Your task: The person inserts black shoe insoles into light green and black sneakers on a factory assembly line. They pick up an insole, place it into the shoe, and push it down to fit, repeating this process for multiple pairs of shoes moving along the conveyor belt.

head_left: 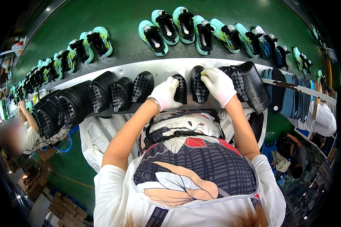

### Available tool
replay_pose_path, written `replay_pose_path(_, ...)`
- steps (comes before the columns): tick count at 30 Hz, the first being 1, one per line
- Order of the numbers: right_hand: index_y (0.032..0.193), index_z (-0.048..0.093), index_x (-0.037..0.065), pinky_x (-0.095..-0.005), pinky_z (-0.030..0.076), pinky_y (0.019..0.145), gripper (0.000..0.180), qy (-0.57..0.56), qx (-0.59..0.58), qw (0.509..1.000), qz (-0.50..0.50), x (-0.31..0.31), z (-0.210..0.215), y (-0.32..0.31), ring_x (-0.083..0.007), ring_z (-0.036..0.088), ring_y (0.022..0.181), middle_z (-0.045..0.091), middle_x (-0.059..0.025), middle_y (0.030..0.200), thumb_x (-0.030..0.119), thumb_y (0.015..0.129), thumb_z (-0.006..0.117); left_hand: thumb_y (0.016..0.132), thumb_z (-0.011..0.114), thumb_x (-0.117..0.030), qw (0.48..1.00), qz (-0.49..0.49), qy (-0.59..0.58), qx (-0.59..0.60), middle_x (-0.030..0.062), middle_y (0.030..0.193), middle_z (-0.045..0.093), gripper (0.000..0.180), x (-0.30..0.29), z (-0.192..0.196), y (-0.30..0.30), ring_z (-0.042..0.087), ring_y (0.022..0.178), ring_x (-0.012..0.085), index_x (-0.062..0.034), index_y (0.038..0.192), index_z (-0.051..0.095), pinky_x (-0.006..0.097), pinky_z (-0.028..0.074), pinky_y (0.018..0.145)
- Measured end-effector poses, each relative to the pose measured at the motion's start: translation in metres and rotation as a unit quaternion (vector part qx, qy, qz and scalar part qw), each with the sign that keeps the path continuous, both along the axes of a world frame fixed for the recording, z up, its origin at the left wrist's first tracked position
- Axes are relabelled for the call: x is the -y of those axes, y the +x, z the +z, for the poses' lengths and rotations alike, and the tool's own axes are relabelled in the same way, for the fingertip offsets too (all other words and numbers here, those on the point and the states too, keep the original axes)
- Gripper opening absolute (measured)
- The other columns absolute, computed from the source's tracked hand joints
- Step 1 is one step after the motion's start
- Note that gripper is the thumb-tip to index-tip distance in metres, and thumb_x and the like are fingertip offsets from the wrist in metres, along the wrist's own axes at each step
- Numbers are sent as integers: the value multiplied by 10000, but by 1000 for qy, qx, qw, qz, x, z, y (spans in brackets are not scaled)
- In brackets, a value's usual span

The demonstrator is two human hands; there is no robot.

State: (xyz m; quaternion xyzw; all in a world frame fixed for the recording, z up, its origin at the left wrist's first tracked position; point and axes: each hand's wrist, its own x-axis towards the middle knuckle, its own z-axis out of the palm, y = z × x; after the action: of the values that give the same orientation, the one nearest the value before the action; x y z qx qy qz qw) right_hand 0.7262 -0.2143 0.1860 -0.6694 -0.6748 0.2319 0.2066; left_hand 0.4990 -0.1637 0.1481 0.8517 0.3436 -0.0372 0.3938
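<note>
Head view of a shoe line, seen from above the worker's two white-gloved hands. The left hand is wrapped around a black perforated insole, gripping it by its near edge so that it stands on edge on the grey bench rail. Just to its right, the right hand is curled over the top of a second black insole, fingertips hooked on its far rim, apparently to steady or tip it; this piece also stands upright and lies just beside the one in the left hand. Both hands are thus closed on a piece, neither spread wide.

More black insoles lean in a row along the rail to the left, overlapping like roof tiles, which keeps them upright and easy to lift singly. At the right a dense stack of thin black pieces leans the same way, with bluish flat pieces beyond it.

On the far side, the green conveyor belt carries turquoise-and-black shoes, openings upward. Other workers' arms show at the left and right edges
</note>
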Motion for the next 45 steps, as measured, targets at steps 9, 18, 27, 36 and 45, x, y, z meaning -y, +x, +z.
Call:
replay_pose_path(9,1093,588,-49,-271,506,719,362,-260,-387,875,-132,-14,20,-43,-174,645,836,659,-90,941,256,898,594,593,847,-323,978,163,60,113,127,974,496,708,-23,53,-5,560,765,234,-22,1096,450,340,502,683)
replay_pose_path(18,1273,455,-33,-390,452,983,449,-323,-842,413,-127,-28,29,-76,-233,575,1124,581,-124,1222,288,960,479,942,512,-282,689,358,-451,440,166,1307,485,603,-45,45,-27,493,1189,239,-3,1423,278,391,404,1015)
replay_pose_path(27,1030,590,-3,-368,491,695,418,-146,-231,961,38,-41,30,-99,-313,625,789,619,-194,846,386,881,554,940,526,-308,555,458,-519,461,125,947,613,297,-57,26,-43,630,872,266,-40,1068,534,402,525,779)
replay_pose_path(36,775,564,33,-423,487,583,365,-130,-26,991,-16,-87,26,-127,-364,613,631,597,-192,681,392,808,625,892,590,-419,639,543,-422,345,69,681,604,391,-112,1,-26,573,585,145,-40,797,608,266,464,563)
replay_pose_path(45,804,662,8,-430,509,684,472,-256,93,956,107,-192,-12,-81,-373,636,719,626,-230,714,471,792,571,809,686,-374,859,484,-149,66,110,863,649,455,-175,-76,-33,637,636,139,42,954,574,278,539,569)
